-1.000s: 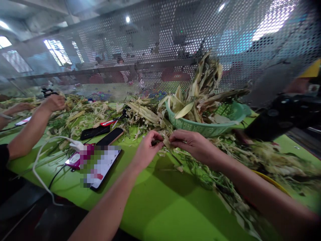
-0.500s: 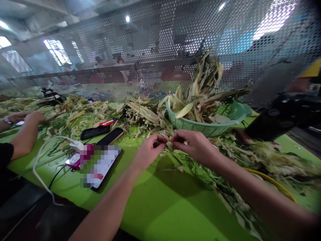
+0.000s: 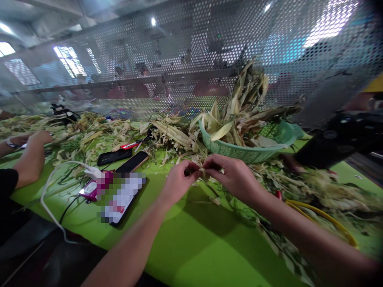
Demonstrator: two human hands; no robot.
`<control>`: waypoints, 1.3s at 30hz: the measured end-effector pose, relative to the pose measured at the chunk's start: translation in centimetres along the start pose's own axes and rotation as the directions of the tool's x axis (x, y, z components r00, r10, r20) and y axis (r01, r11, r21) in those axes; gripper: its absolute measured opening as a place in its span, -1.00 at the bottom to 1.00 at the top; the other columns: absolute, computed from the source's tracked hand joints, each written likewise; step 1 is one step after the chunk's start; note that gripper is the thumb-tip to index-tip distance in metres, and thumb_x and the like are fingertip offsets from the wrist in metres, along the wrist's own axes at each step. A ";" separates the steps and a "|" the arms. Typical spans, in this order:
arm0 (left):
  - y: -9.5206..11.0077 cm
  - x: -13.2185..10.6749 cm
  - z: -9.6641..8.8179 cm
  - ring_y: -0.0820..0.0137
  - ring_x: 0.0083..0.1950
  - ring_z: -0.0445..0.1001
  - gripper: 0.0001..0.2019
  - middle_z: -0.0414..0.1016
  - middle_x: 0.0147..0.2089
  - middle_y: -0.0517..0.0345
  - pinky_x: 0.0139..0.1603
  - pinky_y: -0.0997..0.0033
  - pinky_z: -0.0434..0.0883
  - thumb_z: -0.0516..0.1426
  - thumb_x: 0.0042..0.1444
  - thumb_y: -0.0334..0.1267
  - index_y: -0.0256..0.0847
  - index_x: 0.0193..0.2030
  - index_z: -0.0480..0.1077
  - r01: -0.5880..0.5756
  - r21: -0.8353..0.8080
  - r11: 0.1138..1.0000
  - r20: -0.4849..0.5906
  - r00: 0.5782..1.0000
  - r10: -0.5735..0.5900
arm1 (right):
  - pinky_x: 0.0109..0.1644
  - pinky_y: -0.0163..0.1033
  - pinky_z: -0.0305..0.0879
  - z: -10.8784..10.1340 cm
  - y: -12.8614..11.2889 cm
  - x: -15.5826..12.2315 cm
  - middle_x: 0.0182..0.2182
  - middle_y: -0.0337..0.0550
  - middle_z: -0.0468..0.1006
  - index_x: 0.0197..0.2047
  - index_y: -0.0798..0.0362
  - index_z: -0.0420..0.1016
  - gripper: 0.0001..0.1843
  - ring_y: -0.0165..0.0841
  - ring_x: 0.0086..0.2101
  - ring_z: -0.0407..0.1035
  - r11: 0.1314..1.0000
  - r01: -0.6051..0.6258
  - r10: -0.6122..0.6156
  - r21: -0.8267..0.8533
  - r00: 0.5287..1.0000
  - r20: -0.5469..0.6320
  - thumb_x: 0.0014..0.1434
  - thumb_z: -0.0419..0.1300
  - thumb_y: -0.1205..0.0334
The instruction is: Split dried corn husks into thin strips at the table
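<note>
My left hand (image 3: pixel 178 181) and my right hand (image 3: pixel 231 175) meet over the green table (image 3: pixel 191 251), fingertips pinched. Between them is a small pale strip of dried corn husk (image 3: pixel 204 174), held by both. Fingers partly cover it. A thin stalk with a pale end (image 3: pixel 216 199) shows just below the hands. Right behind them stands a light-green plastic basket (image 3: pixel 239 153), piled with dried corn husks (image 3: pixel 223 131). Loose husk scraps (image 3: pixel 176 137) lie left of the basket.
To the left lie a phone with a blurred screen (image 3: pixel 131 205), a dark phone (image 3: pixel 131 161), a magenta power bank (image 3: pixel 89 192), a white cable (image 3: pixel 44 199) and a red cutter (image 3: pixel 131 146). A co-worker's arm (image 3: pixel 32 155) rests far left. A yellow ring (image 3: pixel 335 225) lies right; perforated metal screen (image 3: pixel 179 52) behind.
The husk strip has turned slightly between my fingertips, and my hands stay in nearly the same place. The view has shifted a little, showing more of the yellow ring and a red bit beside it.
</note>
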State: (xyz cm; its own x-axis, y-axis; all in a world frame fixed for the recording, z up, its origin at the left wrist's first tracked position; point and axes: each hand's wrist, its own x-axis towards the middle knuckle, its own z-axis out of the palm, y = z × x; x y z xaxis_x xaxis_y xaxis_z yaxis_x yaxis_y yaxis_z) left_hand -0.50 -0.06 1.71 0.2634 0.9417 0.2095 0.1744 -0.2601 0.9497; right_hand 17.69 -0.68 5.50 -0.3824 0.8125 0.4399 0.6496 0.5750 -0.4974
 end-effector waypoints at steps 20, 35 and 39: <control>0.4 -0.1 0.4 0.44 -0.21 0.44 -0.85 0.47 -0.26 0.15 -0.10 0.43 0.35 0.24 0.02 -0.27 -0.24 -0.36 0.34 -0.074 -0.178 0.981 -0.175 0.984 0.042 | -0.17 -0.21 0.34 2.3 0.2 0.1 -0.27 -0.15 0.55 -0.06 0.05 0.39 -0.45 -0.28 -0.23 0.42 0.547 -0.372 0.334 0.750 0.918 0.212 -0.09 0.42 0.05; 0.7 -0.3 -0.1 0.31 0.02 0.40 -0.94 0.43 -0.08 0.03 0.07 0.26 0.31 0.14 0.12 -0.40 -0.21 -0.35 0.34 -0.353 0.314 0.881 -0.090 0.913 0.397 | -0.19 -0.29 0.28 3.1 0.5 -0.3 -0.38 -0.25 0.47 -0.28 0.04 0.42 -0.72 -0.39 -0.32 0.36 0.486 -0.277 0.413 0.829 0.909 0.061 0.04 0.33 0.06; 0.8 -0.4 -0.1 0.31 -0.03 0.39 -0.95 0.42 -0.12 0.03 0.03 0.26 0.31 0.12 0.17 -0.31 -0.21 -0.29 0.32 -0.266 0.277 0.923 -0.077 0.952 0.297 | -0.19 -0.26 0.29 3.2 0.5 -0.3 -0.38 -0.23 0.48 -0.24 0.04 0.43 -0.70 -0.36 -0.32 0.37 0.568 -0.280 0.394 0.774 0.918 0.043 0.05 0.32 0.04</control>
State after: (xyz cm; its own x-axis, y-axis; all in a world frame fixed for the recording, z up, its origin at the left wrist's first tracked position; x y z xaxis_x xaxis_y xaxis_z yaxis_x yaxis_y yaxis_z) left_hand -0.58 -0.64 2.38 0.2299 0.8352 0.4996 0.3533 -0.5500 0.7568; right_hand 16.02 -0.33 2.71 -0.1235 0.9767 0.1755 -0.0329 0.1727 -0.9844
